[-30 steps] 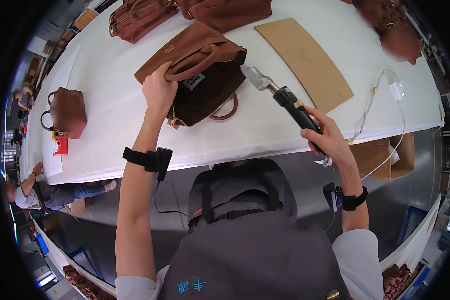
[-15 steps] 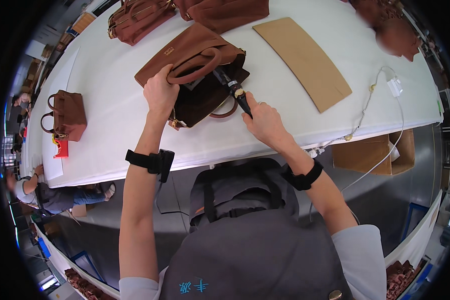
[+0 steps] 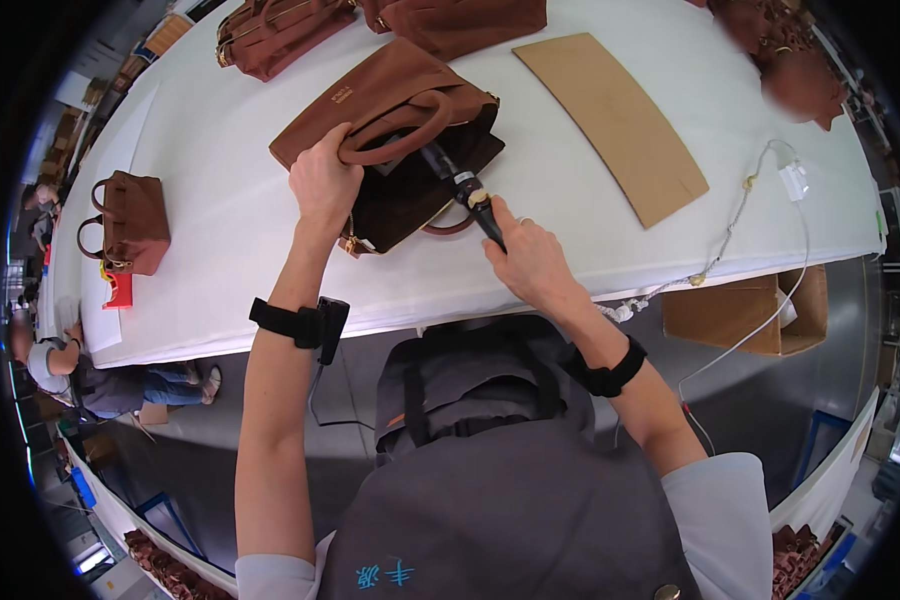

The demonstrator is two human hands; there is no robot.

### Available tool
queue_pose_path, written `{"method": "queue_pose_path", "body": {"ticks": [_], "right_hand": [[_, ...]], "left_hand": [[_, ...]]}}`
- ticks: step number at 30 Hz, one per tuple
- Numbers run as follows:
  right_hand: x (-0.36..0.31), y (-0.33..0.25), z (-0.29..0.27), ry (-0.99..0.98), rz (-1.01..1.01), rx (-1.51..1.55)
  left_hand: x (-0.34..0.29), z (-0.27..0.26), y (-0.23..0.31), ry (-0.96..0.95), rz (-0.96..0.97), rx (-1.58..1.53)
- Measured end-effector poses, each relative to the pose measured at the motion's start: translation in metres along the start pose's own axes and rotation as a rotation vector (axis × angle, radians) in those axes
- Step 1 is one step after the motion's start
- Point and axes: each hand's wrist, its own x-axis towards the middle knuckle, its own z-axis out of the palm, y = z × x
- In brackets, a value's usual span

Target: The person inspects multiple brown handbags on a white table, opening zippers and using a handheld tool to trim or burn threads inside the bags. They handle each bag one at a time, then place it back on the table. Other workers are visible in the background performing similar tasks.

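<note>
A brown handbag (image 3: 370, 95) lies tilted on the white table in front of me, its dark mouth open toward me. My left hand (image 3: 325, 182) is closed around the near end of the bag's upper handle (image 3: 415, 140). In my right hand (image 3: 537, 262) is a black wand-shaped tool (image 3: 467, 190) with a light-coloured knob on its body. The tool's front end reaches into the bag's opening, beneath the handle; its tip is hidden in the dark interior. A second handle (image 3: 450, 228) shows below the opening.
More brown bags (image 3: 285, 35) stand at the far edge. A smaller brown bag (image 3: 135, 225) is at left beside a red tape dispenser (image 3: 118, 288). Cardboard (image 3: 615, 130) lies right of my bag. A cable (image 3: 727, 235) crosses the right side, above a carton (image 3: 720, 315). Another person sits far left.
The tool has shifted slightly within the bag's opening, and my right hand has moved a little toward me. My left hand keeps its hold on the handle.
</note>
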Motion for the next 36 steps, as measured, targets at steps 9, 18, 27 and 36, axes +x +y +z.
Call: {"method": "queue_pose_path", "body": {"ticks": [9, 18, 27, 36], "right_hand": [[-0.013, -0.032, 0.003, -0.169, -0.099, 0.041], [-0.003, -0.014, -0.005, -0.086, -0.039, 0.05], [-0.001, -0.018, -0.087, -0.439, 0.126, 0.935], [0.025, 0.013, -0.097, 0.135, 0.166, 1.252]], "left_hand": [[-0.003, -0.003, 0.0, -0.084, -0.039, 0.007], [0.002, -0.002, -0.002, -0.041, -0.023, -0.033], [0.055, -0.038, -0.063, 0.034, -0.209, -0.214], [0.072, -0.148, -0.341, 0.259, -0.884, -0.868]]}}
